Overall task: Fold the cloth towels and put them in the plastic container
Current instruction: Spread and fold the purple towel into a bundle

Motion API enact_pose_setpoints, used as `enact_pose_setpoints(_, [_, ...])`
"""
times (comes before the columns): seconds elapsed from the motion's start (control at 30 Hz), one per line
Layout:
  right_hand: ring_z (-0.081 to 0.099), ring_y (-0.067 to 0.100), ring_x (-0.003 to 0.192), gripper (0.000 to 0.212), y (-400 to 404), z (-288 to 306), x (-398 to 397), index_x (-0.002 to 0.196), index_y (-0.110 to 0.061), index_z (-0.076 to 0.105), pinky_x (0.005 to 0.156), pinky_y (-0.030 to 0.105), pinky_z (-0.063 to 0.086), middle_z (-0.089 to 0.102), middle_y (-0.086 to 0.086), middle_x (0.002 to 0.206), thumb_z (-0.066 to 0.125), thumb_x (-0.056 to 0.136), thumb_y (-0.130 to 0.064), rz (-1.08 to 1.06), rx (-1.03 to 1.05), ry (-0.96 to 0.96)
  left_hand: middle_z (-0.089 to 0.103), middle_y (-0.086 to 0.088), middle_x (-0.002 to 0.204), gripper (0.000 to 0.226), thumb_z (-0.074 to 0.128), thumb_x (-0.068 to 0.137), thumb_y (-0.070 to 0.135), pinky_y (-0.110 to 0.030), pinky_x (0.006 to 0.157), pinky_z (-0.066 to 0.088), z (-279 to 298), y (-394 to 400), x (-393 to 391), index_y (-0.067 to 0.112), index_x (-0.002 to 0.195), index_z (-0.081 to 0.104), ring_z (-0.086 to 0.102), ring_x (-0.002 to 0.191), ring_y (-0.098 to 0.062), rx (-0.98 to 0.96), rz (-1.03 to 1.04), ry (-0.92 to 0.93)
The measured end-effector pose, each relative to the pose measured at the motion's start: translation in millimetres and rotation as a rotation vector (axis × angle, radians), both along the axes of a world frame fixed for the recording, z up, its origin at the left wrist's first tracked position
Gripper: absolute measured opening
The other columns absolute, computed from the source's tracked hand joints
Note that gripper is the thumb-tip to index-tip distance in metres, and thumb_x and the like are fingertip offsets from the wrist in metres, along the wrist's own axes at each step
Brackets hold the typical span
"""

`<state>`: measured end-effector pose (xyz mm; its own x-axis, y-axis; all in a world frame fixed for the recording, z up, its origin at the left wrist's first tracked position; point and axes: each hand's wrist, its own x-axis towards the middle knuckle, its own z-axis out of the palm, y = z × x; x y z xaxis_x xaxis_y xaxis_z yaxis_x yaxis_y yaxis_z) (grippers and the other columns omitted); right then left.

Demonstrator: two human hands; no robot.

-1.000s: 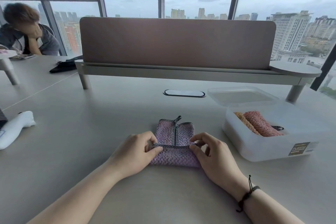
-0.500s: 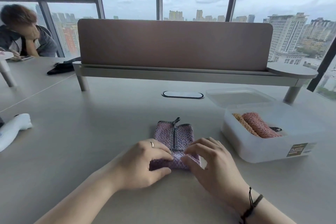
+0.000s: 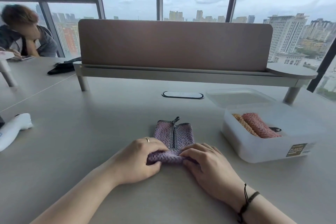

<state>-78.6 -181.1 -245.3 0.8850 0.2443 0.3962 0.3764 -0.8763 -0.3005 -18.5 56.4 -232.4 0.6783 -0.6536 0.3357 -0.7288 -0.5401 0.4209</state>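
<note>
A purple towel [image 3: 173, 135] with dark checked trim lies on the grey table, folded narrow, its near end rolled up. My left hand [image 3: 141, 159] grips the left end of that roll and my right hand [image 3: 206, 163] grips the right end, thumbs under, fingers on top. To the right stands a translucent plastic container [image 3: 254, 149] with a yellow towel [image 3: 242, 123] and a pink towel [image 3: 260, 126] rolled side by side at its left. Its lid [image 3: 238, 96] lies behind it.
A raised shelf with a brown divider panel [image 3: 174, 45] crosses the table's far side. A white object [image 3: 12, 130] lies at the left edge, a black item [image 3: 62, 67] farther back. A person [image 3: 23, 36] sits at the far left table. A cable port [image 3: 182, 95] is mid-table.
My hands pinched the towel's near folded edge a second ago; now both have curled over it and the near end is rolled into a thicker bundle, moved slightly away from me.
</note>
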Motion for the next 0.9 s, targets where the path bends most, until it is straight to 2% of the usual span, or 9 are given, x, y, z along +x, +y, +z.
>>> enact_pose_setpoints(0.17, [0.061, 0.009, 0.095, 0.027, -0.2, 6.1, -2.2, 0.101, -0.034, 0.062, 0.082, 0.027, 0.047, 0.068, -0.018, 0.097, 0.043, 0.095, -0.053, -0.032, 0.023, -0.027, 0.070, 0.016, 0.117, 0.042, 0.067, 0.079, 0.016, 0.002, 0.087, 0.035, -0.9, -0.9, 0.3, 0.027, 0.120, 0.069, 0.055, 0.092, 0.022, -0.015, 0.069, 0.013])
enact_pose_setpoints(0.27, [0.053, 0.001, 0.101, 0.039, -2.8, 8.7, -3.3, 0.111, -0.036, 0.060, 0.087, 0.023, 0.040, 0.064, -0.022, 0.104, 0.053, 0.082, -0.062, -0.039, 0.002, 0.041, 0.073, 0.019, 0.102, 0.033, 0.070, 0.084, 0.016, -0.012, 0.069, 0.047, -4.4, -0.3, 4.0, 0.035, 0.111, 0.071, 0.065, 0.073, 0.002, -0.091, 0.106, 0.053])
enact_pose_setpoints(0.37, [0.060, 0.008, 0.098, 0.031, -6.8, 8.3, -3.0, 0.110, -0.036, 0.061, 0.084, 0.024, 0.041, 0.068, -0.018, 0.101, 0.065, 0.079, -0.037, -0.073, 0.016, 0.021, 0.074, 0.020, 0.089, 0.023, 0.074, 0.086, 0.018, -0.027, 0.073, 0.054, -8.4, 1.8, 7.8, 0.034, 0.102, 0.073, 0.069, 0.078, -0.005, -0.193, 0.154, 0.072])
enact_pose_setpoints(0.43, [0.061, 0.006, 0.083, 0.028, -10.1, 9.0, -2.8, 0.106, -0.034, 0.064, 0.078, 0.027, 0.044, 0.071, -0.014, 0.092, 0.067, 0.081, -0.022, -0.120, 0.070, -0.010, 0.074, 0.018, 0.084, 0.020, 0.075, 0.086, 0.017, -0.024, 0.072, 0.054, -9.4, 2.1, 10.1, 0.033, 0.098, 0.073, 0.069, 0.078, -0.004, -0.253, 0.207, 0.083])
enact_pose_setpoints(0.53, [0.054, -0.004, 0.062, 0.013, -12.2, 13.5, -4.4, 0.100, -0.035, 0.066, 0.069, 0.022, 0.042, 0.069, -0.015, 0.079, 0.068, 0.089, -0.029, -0.146, 0.226, 0.025, 0.072, 0.014, 0.076, 0.017, 0.076, 0.086, 0.021, -0.017, 0.062, 0.047, -10.6, 0.6, 12.5, 0.034, 0.096, 0.073, 0.064, 0.066, -0.003, -0.315, 0.269, 0.092])
enact_pose_setpoints(0.6, [0.054, -0.001, 0.055, 0.009, -10.8, 14.5, -4.1, 0.095, -0.037, 0.065, 0.057, 0.016, 0.039, 0.069, -0.011, 0.072, 0.069, 0.088, -0.034, -0.147, 0.391, 0.087, 0.071, 0.018, 0.073, 0.017, 0.077, 0.085, 0.020, -0.014, 0.062, 0.044, -12.1, -0.9, 13.2, 0.031, 0.097, 0.073, 0.061, 0.063, 0.002, -0.356, 0.282, 0.117])
enact_pose_setpoints(0.67, [0.053, 0.004, 0.051, 0.012, -9.1, 13.8, -2.4, 0.095, -0.039, 0.064, 0.053, 0.018, 0.040, 0.069, -0.009, 0.068, 0.070, 0.087, -0.033, -0.155, 0.478, 0.121, 0.072, 0.021, 0.076, 0.019, 0.079, 0.083, 0.023, -0.013, 0.065, 0.045, -13.2, -2.0, 13.5, 0.031, 0.100, 0.073, 0.063, 0.068, 0.006, -0.381, 0.313, 0.126])
enact_pose_setpoints(0.73, [0.049, 0.005, 0.048, 0.017, -8.7, 11.9, 0.1, 0.098, -0.039, 0.062, 0.053, 0.022, 0.040, 0.069, -0.007, 0.065, 0.071, 0.087, -0.030, -0.162, 0.499, 0.156, 0.075, 0.014, 0.085, 0.025, 0.081, 0.081, 0.027, -0.017, 0.070, 0.051, -13.8, -3.3, 14.3, 0.034, 0.103, 0.071, 0.067, 0.073, -0.001, -0.392, 0.353, 0.118])
enact_pose_setpoints(0.9, [0.054, 0.007, 0.054, 0.020, -7.4, 8.5, 7.1, 0.103, -0.039, 0.058, 0.060, 0.030, 0.047, 0.067, -0.004, 0.061, 0.069, 0.087, -0.034, -0.238, 0.404, 0.172, 0.068, 0.012, 0.087, 0.033, 0.085, 0.076, 0.030, -0.005, 0.055, 0.039, -12.1, -11.0, 17.0, 0.027, 0.106, 0.070, 0.056, 0.050, 0.000, -0.404, 0.397, 0.074])
